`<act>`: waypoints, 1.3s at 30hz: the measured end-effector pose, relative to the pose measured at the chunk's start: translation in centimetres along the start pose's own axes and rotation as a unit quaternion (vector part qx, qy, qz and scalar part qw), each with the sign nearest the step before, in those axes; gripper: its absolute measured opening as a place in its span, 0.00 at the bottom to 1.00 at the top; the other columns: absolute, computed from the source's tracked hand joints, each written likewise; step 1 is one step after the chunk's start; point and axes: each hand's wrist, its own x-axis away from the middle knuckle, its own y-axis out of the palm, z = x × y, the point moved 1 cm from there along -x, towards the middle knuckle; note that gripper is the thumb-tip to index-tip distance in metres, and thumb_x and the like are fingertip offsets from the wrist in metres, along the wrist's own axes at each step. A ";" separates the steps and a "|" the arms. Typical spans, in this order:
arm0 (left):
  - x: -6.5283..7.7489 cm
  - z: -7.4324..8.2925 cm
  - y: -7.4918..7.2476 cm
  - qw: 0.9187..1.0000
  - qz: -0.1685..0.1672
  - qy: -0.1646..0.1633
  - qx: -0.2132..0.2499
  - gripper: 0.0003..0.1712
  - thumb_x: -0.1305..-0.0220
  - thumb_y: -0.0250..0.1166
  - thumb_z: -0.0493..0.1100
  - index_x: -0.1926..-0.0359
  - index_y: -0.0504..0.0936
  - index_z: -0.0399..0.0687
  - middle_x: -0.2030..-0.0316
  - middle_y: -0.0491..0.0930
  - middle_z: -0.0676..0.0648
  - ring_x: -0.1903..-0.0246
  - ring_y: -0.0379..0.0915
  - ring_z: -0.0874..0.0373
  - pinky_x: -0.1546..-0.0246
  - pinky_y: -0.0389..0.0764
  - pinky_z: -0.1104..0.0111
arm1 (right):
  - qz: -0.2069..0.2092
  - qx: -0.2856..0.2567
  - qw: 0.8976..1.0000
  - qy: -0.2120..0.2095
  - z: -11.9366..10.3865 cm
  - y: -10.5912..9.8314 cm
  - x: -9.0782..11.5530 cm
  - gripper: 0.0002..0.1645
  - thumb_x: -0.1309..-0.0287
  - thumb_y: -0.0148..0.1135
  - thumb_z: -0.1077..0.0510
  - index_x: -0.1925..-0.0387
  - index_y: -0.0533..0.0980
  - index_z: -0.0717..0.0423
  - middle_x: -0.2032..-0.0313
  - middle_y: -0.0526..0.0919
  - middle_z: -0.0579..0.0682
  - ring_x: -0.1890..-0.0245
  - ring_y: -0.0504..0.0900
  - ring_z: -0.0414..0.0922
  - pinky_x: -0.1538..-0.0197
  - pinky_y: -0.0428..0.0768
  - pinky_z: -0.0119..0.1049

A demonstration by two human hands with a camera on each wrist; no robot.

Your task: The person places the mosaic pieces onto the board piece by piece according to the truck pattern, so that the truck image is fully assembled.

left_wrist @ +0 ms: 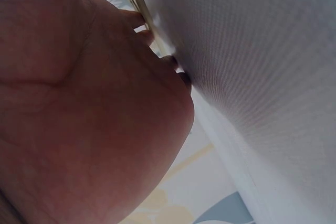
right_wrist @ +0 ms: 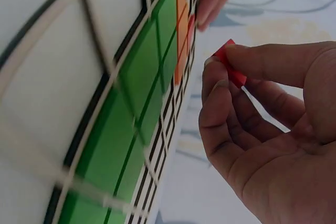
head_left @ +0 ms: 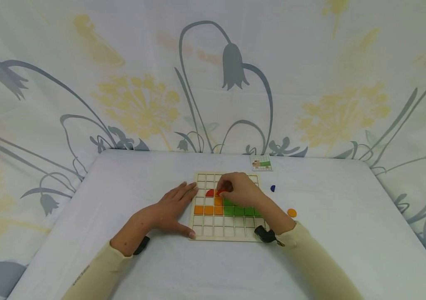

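A pale wooden grid board [head_left: 227, 239] lies on the table, with orange squares [head_left: 208, 210] and green squares [head_left: 239, 211] set in its cells. Above the orange ones sits a red piece [head_left: 210, 193] with a rounded side. My right hand [head_left: 240, 189] pinches a small red piece [right_wrist: 239, 72] between thumb and fingertips, over the upper middle of the board. At the board's left edge my left hand [head_left: 173, 208] rests with fingers spread, fingertips and thumb right at the rim.
A small pattern card [head_left: 261, 163] lies behind the board to the right. Right of the board are a dark blue half-round piece [head_left: 272, 188] and an orange disc [head_left: 292, 213]. A flower-printed cloth [head_left: 213, 83] hangs behind the white table [head_left: 153, 266].
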 end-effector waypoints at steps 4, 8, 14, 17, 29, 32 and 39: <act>0.1 0.0 -0.1 1.000 0.006 0.007 0.004 0.76 0.48 0.76 0.76 0.14 0.45 0.45 0.14 0.37 0.46 0.16 0.28 0.40 0.19 0.46 0.40 | -0.010 0.010 1.000 -0.015 -1.3 1.4 -1.0 0.05 0.35 0.68 0.68 0.61 0.86 0.56 0.64 0.87 0.47 0.67 0.79 0.40 0.58 0.81 0.35; 0.1 0.0 -0.1 1.000 0.007 0.012 0.000 0.76 0.47 0.76 0.76 0.14 0.45 0.45 0.14 0.38 0.46 0.16 0.28 0.39 0.20 0.47 0.39 | -0.013 0.005 1.000 -0.016 -2.3 2.6 -1.9 0.07 0.34 0.66 0.69 0.62 0.86 0.57 0.65 0.87 0.47 0.66 0.79 0.39 0.57 0.81 0.35; 0.1 -0.1 -0.1 1.000 0.008 0.020 -0.004 0.75 0.46 0.76 0.75 0.14 0.45 0.45 0.14 0.38 0.44 0.16 0.28 0.38 0.20 0.46 0.39 | -0.006 0.010 1.000 0.001 -2.8 4.2 -3.0 0.07 0.37 0.66 0.71 0.65 0.85 0.58 0.69 0.85 0.45 0.68 0.79 0.41 0.59 0.81 0.35; 0.1 0.0 -0.1 1.000 0.009 0.021 -0.006 0.75 0.46 0.76 0.75 0.14 0.45 0.44 0.14 0.38 0.44 0.16 0.29 0.38 0.20 0.46 0.39 | -0.003 0.018 1.000 0.007 -2.8 4.7 -3.4 0.08 0.39 0.66 0.72 0.67 0.84 0.58 0.70 0.84 0.45 0.68 0.78 0.42 0.60 0.80 0.36; 0.1 0.0 -0.1 1.000 0.006 0.013 0.005 0.76 0.46 0.76 0.75 0.14 0.44 0.45 0.14 0.38 0.45 0.16 0.28 0.39 0.20 0.46 0.39 | -0.007 0.059 0.998 0.001 -3.2 5.0 -3.4 0.10 0.40 0.68 0.71 0.70 0.88 0.56 0.68 0.85 0.45 0.62 0.80 0.42 0.52 0.82 0.39; 0.1 0.0 -0.1 1.000 0.006 0.012 0.005 0.76 0.46 0.76 0.75 0.13 0.44 0.45 0.14 0.37 0.46 0.16 0.28 0.39 0.20 0.46 0.39 | -0.004 0.063 0.998 0.000 -3.4 5.0 -3.2 0.09 0.40 0.67 0.71 0.69 0.89 0.56 0.65 0.86 0.48 0.59 0.81 0.45 0.49 0.83 0.42; 0.2 0.1 -0.1 1.000 0.008 0.011 0.001 0.76 0.47 0.76 0.75 0.14 0.45 0.45 0.14 0.38 0.46 0.16 0.28 0.39 0.20 0.46 0.39 | 0.007 0.073 0.997 0.017 -3.2 4.1 -1.9 0.07 0.36 0.66 0.68 0.63 0.89 0.57 0.64 0.84 0.47 0.62 0.79 0.44 0.54 0.82 0.40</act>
